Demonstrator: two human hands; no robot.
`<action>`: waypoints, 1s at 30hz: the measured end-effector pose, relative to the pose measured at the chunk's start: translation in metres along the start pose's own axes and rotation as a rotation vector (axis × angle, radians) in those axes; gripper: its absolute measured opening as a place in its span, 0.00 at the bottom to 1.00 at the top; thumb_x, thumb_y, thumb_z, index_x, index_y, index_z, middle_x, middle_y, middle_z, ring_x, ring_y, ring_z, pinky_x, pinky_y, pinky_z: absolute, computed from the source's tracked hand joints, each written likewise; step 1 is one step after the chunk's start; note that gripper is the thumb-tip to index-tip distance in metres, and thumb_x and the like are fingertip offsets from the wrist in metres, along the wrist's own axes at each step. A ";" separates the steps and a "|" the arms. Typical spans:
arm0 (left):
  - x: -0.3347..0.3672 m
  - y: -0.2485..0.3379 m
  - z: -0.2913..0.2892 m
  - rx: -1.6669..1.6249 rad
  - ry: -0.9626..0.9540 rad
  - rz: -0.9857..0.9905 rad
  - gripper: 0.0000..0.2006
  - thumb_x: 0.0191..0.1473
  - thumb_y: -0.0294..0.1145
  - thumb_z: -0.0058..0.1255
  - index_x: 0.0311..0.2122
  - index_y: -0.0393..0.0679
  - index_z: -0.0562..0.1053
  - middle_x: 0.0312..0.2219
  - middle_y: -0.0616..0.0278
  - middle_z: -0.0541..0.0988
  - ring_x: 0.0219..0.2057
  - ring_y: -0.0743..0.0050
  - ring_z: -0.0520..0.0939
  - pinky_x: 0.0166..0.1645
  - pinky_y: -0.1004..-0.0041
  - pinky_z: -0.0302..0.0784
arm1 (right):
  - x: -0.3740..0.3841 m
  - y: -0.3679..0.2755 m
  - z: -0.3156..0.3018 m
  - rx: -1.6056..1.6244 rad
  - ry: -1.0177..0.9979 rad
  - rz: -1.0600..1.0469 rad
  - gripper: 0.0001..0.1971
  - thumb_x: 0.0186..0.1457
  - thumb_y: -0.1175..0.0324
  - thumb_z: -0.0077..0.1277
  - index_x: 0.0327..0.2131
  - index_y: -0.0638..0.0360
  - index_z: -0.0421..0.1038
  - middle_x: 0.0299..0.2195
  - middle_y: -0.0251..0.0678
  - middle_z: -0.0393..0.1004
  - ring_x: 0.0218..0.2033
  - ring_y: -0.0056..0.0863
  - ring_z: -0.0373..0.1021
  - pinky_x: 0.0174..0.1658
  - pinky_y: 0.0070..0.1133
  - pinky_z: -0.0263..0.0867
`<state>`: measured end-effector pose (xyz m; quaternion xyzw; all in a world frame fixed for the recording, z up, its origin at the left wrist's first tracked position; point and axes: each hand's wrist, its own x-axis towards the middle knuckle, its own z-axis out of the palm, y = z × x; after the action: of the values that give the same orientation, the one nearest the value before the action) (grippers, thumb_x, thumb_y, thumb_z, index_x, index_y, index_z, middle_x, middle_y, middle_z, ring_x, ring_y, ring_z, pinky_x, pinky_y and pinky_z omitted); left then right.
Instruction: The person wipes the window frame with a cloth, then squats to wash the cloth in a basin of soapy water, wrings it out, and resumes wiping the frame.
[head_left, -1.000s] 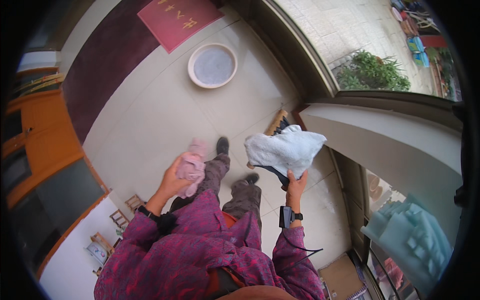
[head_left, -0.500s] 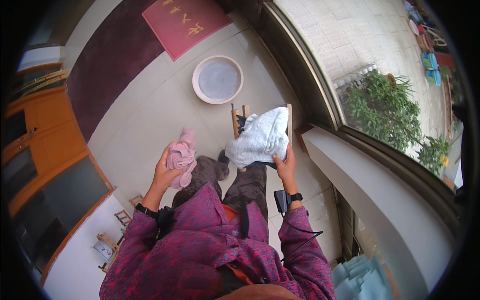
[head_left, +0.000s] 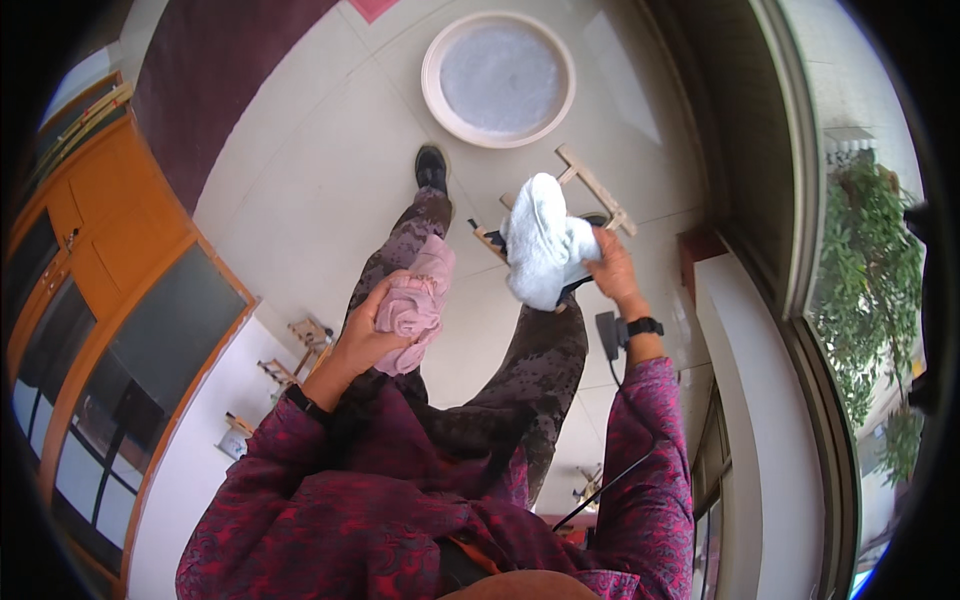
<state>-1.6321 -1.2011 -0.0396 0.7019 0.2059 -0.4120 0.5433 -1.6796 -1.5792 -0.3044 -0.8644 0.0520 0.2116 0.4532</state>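
Observation:
My left hand (head_left: pixel 365 335) is closed around a bunched pink cloth (head_left: pixel 413 312), held above my left leg. On the other side, my right hand (head_left: pixel 614 268) grips the near right edge of a small wooden folding stool (head_left: pixel 597 192). A pale blue towel (head_left: pixel 540 250) is draped over the stool and hides most of its seat. Wooden bars and bits of black seat material show around the towel. The fingertips of my right hand are partly hidden against the towel.
A wide, pale basin (head_left: pixel 431 82) of greyish water stands on the tiled floor ahead. Orange doors (head_left: pixel 112 250) line the left wall, with small wooden stools (head_left: pixel 310 335) beside it. A white ledge (head_left: pixel 757 420) and window frame run along the right.
The view has shifted and the basin is nearer. My left foot has stepped forward. The stool and towel have turned in my right hand, showing more wooden bars; the pink cloth stays in my left.

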 end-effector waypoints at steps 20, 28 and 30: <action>0.025 -0.008 -0.036 -0.067 0.041 -0.196 0.40 0.39 0.22 0.65 0.61 0.44 0.65 0.56 0.64 0.70 0.58 0.75 0.69 0.62 0.70 0.64 | 0.108 0.139 0.017 0.399 -0.115 0.391 0.34 0.47 0.82 0.60 0.59 0.58 0.66 0.51 0.36 0.73 0.52 0.29 0.69 0.59 0.25 0.64; 0.030 -0.021 -0.037 -0.013 0.041 -0.150 0.39 0.40 0.22 0.65 0.61 0.44 0.65 0.55 0.64 0.71 0.57 0.75 0.70 0.62 0.71 0.64 | 0.138 0.142 0.001 -0.346 0.162 0.328 0.32 0.53 0.70 0.57 0.62 0.57 0.62 0.50 0.45 0.76 0.52 0.40 0.71 0.58 0.30 0.64; 0.029 -0.019 -0.038 -0.084 0.064 -0.188 0.40 0.40 0.22 0.65 0.62 0.44 0.64 0.55 0.64 0.72 0.57 0.75 0.70 0.62 0.71 0.65 | 0.139 0.118 -0.001 -0.303 0.303 0.122 0.35 0.54 0.63 0.57 0.65 0.55 0.58 0.59 0.52 0.65 0.61 0.49 0.61 0.63 0.37 0.58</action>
<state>-1.6159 -1.1643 -0.0710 0.6689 0.3050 -0.4294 0.5245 -1.5870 -1.6344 -0.4511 -0.9397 0.1396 0.1117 0.2917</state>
